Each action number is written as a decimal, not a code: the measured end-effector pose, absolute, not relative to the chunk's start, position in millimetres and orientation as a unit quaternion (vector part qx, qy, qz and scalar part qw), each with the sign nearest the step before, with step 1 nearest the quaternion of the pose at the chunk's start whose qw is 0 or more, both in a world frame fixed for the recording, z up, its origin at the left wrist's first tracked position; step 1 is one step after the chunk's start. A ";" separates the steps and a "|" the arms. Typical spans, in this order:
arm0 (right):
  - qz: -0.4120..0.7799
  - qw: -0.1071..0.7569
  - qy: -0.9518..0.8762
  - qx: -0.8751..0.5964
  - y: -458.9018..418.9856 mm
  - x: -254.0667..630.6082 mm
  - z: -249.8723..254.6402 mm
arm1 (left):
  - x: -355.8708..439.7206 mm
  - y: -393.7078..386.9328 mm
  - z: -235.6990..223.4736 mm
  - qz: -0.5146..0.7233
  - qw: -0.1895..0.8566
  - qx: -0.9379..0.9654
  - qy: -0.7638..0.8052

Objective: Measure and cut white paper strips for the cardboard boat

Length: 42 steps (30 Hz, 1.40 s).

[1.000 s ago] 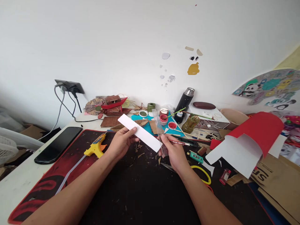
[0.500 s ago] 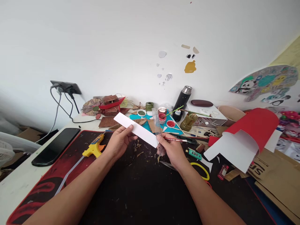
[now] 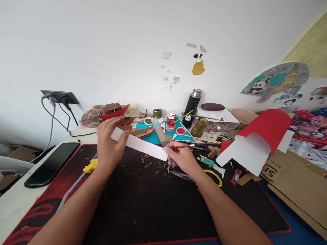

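A long white paper strip [image 3: 145, 148] hangs above the dark mat, tilted down towards the right. My left hand [image 3: 109, 143] grips its left end, thumb on the near side and fingers around the end. My right hand [image 3: 181, 156] holds a clear ruler [image 3: 159, 132] and a red pencil [image 3: 178, 146] at the strip's right end. The ruler stands slanted across that end; whether my right fingers also pinch the paper I cannot tell. Below my right wrist lie scissors [image 3: 216, 177] with yellow handles, partly covered by the forearm.
A yellow glue gun [image 3: 90, 165] lies behind my left forearm, near a black phone [image 3: 52, 164]. Open paint pots [image 3: 171, 125], a black flask [image 3: 192, 103] and a model boat [image 3: 114, 111] stand at the back. Curved red card [image 3: 268, 131] sits at right beside cardboard [image 3: 301, 180].
My left hand has moved left to the strip's far end, its fingers now raised around it. The ruler leans further left. The view has shifted slightly to the right.
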State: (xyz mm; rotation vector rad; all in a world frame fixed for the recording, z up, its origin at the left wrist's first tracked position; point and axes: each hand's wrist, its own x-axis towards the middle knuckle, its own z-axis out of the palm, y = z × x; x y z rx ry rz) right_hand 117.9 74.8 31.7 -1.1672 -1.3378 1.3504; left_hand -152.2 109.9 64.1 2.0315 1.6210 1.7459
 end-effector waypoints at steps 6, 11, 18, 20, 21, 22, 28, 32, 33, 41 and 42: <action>0.542 0.433 -0.553 -0.461 74.6 122.0 34.4 | -163.1 111.3 74.0 0.536 -0.091 0.680 0.491; 0.540 0.404 -0.576 -0.462 71.7 122.6 37.3 | -148.5 109.6 69.7 0.332 0.043 0.855 0.397; 0.536 0.407 -0.590 -0.446 71.8 121.0 33.6 | -142.0 97.6 71.6 0.173 0.267 0.843 0.433; 0.545 0.422 -0.576 -0.439 73.1 120.4 32.3 | -144.6 96.1 76.7 0.150 0.312 0.825 0.447; 0.548 0.437 -0.562 -0.439 74.2 120.6 32.1 | -146.1 96.4 78.8 0.154 0.326 0.812 0.459; 0.546 0.455 -0.548 -0.440 75.5 121.2 32.3 | -147.4 97.3 80.4 0.173 0.337 0.792 0.479; 0.521 0.527 -0.505 -0.443 78.8 125.7 36.5 | -139.0 106.9 69.7 0.470 0.504 0.509 0.517; 0.559 0.493 -0.515 -0.424 71.9 117.8 35.6 | -120.1 104.9 55.8 0.507 0.543 0.477 0.471; 0.570 0.478 -0.520 -0.421 69.8 114.8 34.8 | -115.6 103.1 53.5 0.508 0.552 0.473 0.462; 0.595 0.417 -0.535 -0.431 64.4 102.9 26.5 | -96.6 87.0 50.8 0.527 0.602 0.441 0.406; 0.591 0.416 -0.537 -0.435 64.7 102.9 25.5 | -96.2 86.0 51.5 0.529 0.610 0.434 0.400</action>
